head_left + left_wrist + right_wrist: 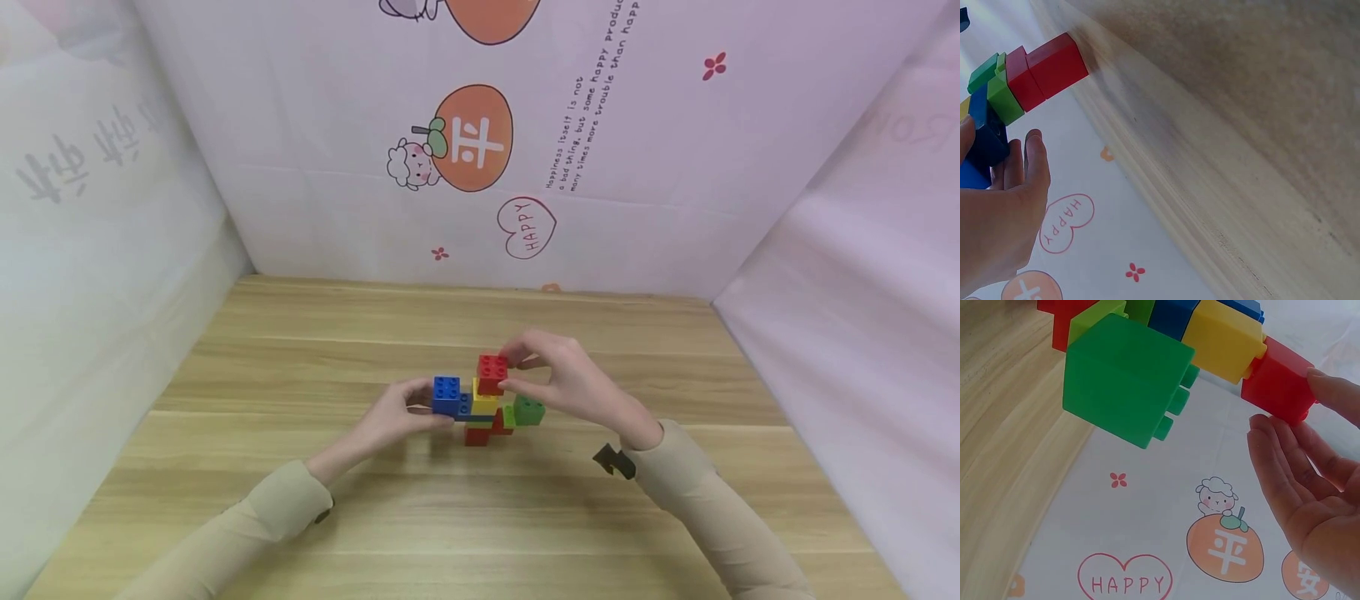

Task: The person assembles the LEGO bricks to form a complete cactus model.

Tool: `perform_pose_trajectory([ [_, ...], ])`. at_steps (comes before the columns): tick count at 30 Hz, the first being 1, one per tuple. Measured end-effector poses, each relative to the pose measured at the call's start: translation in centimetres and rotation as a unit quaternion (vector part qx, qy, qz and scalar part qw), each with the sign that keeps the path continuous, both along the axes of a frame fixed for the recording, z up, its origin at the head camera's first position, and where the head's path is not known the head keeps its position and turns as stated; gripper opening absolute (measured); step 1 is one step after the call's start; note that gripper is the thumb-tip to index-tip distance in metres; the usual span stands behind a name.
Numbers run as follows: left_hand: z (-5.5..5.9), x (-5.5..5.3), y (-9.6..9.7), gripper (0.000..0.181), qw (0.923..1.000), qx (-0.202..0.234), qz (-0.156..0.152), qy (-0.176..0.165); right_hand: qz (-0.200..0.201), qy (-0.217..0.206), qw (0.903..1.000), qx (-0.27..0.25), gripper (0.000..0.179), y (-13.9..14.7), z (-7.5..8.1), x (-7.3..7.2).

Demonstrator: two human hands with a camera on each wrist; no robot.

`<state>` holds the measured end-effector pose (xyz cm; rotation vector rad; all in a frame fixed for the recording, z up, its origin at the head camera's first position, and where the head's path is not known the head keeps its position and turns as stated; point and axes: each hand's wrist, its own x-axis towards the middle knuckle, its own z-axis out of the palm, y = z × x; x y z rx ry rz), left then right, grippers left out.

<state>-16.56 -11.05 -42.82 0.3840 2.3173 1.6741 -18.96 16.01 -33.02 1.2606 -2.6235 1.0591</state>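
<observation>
A small structure of toy building bricks stands upright on the table. Thumb and fingers of the left hand (393, 417) grip its blue side, where a square blue brick (446, 398) sits on a flatter dark blue brick (988, 128). My right hand (573, 379) pinches the red brick (492, 382) at the top, thumb on one side and fingertips on the other. Directly under that red brick is a yellow brick (1222, 340). A dark green brick (1122, 375) juts out to the right, joined to a lime brick (508, 417). Red bricks (1057, 62) form the base.
The structure stands on a wood-grain table (465, 533). White printed cloth (337, 167) rises behind it, with more cloth at the left and right sides. A dark strap end (615, 461) sticks out by the right cuff.
</observation>
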Motion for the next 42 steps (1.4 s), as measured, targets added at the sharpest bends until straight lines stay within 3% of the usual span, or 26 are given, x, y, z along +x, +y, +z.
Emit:
perform_pose_trajectory([
  [17,-0.10,-0.14,-0.01,0.049,1.0000,-0.002,-0.001,-0.001,-0.005,-0.013,0.9998,0.012,0.030,-0.44,0.06,0.21],
  [26,0.11,-0.04,-0.02,0.049,1.0000,0.002,0.000,0.000,-0.007,-0.042,0.9990,0.010,0.030,-0.65,-0.02,0.17],
  [35,0.24,-0.02,-0.03,0.048,1.0000,0.004,-0.004,0.004,0.001,-0.019,0.9997,0.017,0.035,-0.68,0.01,0.19],
  [42,0.12,-0.06,-0.10,0.048,1.0000,0.005,-0.005,0.007,0.011,-0.027,0.9996,0.002,0.035,-0.63,-0.12,0.14],
])
